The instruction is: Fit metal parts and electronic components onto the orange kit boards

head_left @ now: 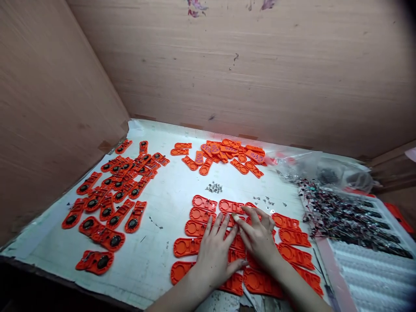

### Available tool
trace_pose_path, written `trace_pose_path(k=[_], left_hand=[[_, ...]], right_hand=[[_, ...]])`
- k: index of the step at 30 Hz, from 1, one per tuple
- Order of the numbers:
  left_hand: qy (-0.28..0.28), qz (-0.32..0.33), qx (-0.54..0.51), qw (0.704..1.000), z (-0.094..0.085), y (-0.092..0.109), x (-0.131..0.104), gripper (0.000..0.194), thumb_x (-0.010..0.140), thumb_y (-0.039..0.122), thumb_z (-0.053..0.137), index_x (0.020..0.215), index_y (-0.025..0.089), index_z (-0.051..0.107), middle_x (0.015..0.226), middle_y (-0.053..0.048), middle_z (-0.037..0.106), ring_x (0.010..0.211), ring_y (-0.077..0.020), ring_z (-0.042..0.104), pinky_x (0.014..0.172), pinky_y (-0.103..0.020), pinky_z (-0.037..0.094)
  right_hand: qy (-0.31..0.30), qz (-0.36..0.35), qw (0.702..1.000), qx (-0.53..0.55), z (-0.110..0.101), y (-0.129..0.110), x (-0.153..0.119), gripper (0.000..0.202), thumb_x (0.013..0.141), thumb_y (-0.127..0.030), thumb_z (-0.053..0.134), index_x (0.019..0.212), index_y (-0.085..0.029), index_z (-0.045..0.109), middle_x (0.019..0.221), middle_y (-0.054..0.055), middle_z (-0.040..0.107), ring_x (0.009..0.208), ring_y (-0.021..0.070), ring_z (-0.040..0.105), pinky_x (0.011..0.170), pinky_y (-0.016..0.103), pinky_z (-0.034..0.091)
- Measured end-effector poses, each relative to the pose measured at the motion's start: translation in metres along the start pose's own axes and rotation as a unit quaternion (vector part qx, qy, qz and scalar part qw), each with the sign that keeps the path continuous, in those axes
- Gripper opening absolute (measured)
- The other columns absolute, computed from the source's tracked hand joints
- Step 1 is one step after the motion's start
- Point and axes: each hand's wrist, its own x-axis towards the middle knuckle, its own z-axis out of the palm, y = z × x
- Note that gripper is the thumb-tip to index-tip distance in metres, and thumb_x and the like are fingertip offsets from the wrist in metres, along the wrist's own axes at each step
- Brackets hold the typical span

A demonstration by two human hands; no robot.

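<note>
Around the spread left fingers [216, 226] and bent right fingers [252, 215], grip unclear, bare shells [186, 247] remain; leftward, filled shells [139, 210] hold discs [132, 223].

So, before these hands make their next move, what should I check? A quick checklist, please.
1. Both hands at the orange shells: ok. The left hand and right hand are over the rows.
2. Something held in either hand: cannot tell. The hands themselves block the view.
3. Small metal pieces nearby: ok. A pile lies just beyond the rows.
4. All metal pieces gathered: not ok. Some lie scattered right of the pile.
5. Shells with black discs kept apart: ok. They are grouped at the left.
6. Wired parts untangled: not ok. They lie jumbled at the right.
</note>
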Motion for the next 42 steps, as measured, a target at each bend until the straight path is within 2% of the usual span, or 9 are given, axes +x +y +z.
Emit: trace_pose_path(k=[6,14,23,25,29,31,33,38,42], left_hand=[[0.004,-0.003,-0.003,1.0,0.0,0.0,-0.001,0.078,0.078,0.067,0.049,0.143,0.028,0.029,0.153,-0.006,0.021,0.141,-0.0288,0.012,0.114,-0.054,0.017],[-0.005,-0.01,-0.019,1.0,-0.003,0.0,-0.002,0.072,0.082,0.065,0.045,0.143,0.029,0.029,0.154,-0.006,0.017,0.141,-0.0322,0.013,0.112,-0.058,0.018],[0.066,-0.041,-0.076,0.994,-0.023,0.007,-0.005,0.065,0.087,0.05,0.049,0.143,0.022,0.031,0.148,-0.011,0.032,0.137,-0.0317,0.025,0.109,-0.053,0.03],[0.123,-0.066,-0.153,0.978,-0.037,0.008,-0.001,0.055,0.092,0.041,0.045,0.141,0.02,0.033,0.139,-0.013,0.044,0.129,-0.0268,0.04,0.104,-0.046,0.039],[0.196,-0.05,-0.326,0.924,-0.055,0.007,0.016,0.032,0.092,0.028,0.048,0.123,0.025,0.056,0.11,-0.005,0.064,0.1,-0.018,0.06,0.089,-0.032,0.05],[0.193,-0.037,-0.382,0.903,-0.057,0.008,0.022,0.022,0.09,0.026,0.052,0.106,0.024,0.066,0.098,-0.003,0.068,0.09,-0.0164,0.063,0.083,-0.029,0.051],[0.166,-0.064,-0.444,0.878,-0.055,0.011,0.025,0.018,0.088,0.029,0.056,0.096,0.02,0.069,0.091,-0.003,0.069,0.084,-0.0161,0.064,0.079,-0.029,0.051],[0.019,-0.18,-0.641,0.746,-0.046,0.02,0.022,0.03,0.077,0.04,0.068,0.087,0.013,0.066,0.075,-0.003,0.067,0.069,-0.0137,0.062,0.065,-0.024,0.051],[-0.051,-0.228,-0.667,0.708,-0.036,0.029,0.014,0.039,0.071,0.048,0.07,0.082,0.012,0.064,0.068,-0.001,0.063,0.062,-0.0124,0.06,0.057,-0.022,0.048]], right_hand=[[-0.035,0.087,0.976,0.198,-0.005,0.035,0.048,0.03,0.09,-0.034,0.045,0.115,-0.027,0.06,0.112,0.009,0.054,0.105,0.0248,0.048,0.087,0.042,0.04],[-0.14,0.058,0.951,0.27,0.04,0.04,0.144,0.013,0.076,-0.015,0.06,0.089,-0.016,0.063,0.082,0.003,0.057,0.073,0.014,0.052,0.072,0.029,0.043],[-0.175,0.066,0.921,0.342,0.012,0.029,0.133,0.009,0.081,-0.022,0.053,0.074,-0.018,0.049,0.073,0.0,0.053,0.07,0.0135,0.048,0.068,0.028,0.041],[-0.201,0.074,0.882,0.421,-0.01,0.02,0.115,0.015,0.085,-0.032,0.051,0.079,-0.018,0.049,0.075,0.0,0.053,0.07,0.0127,0.049,0.067,0.026,0.042],[-0.253,0.183,0.714,0.626,-0.045,-0.002,0.076,0.028,0.08,-0.044,0.06,0.082,-0.018,0.052,0.075,-0.001,0.051,0.066,0.011,0.047,0.064,0.025,0.041],[-0.251,0.225,0.685,0.646,-0.054,-0.009,0.06,0.03,0.08,-0.046,0.06,0.081,-0.017,0.053,0.072,-0.001,0.05,0.063,0.0106,0.046,0.062,0.025,0.041],[-0.211,0.224,0.724,0.617,-0.059,-0.013,0.047,0.027,0.084,-0.044,0.056,0.083,-0.018,0.054,0.073,0.001,0.051,0.066,0.012,0.048,0.064,0.026,0.043],[-0.009,0.071,0.93,0.36,-0.067,-0.011,0.018,0.012,0.089,-0.026,0.051,0.098,-0.022,0.058,0.089,0.006,0.054,0.083,0.018,0.052,0.071,0.032,0.045],[0.044,-0.061,0.98,0.184,-0.069,-0.015,-0.004,0.018,0.087,-0.011,0.048,0.098,-0.021,0.059,0.083,0.006,0.057,0.075,0.0185,0.051,0.065,0.033,0.042]])
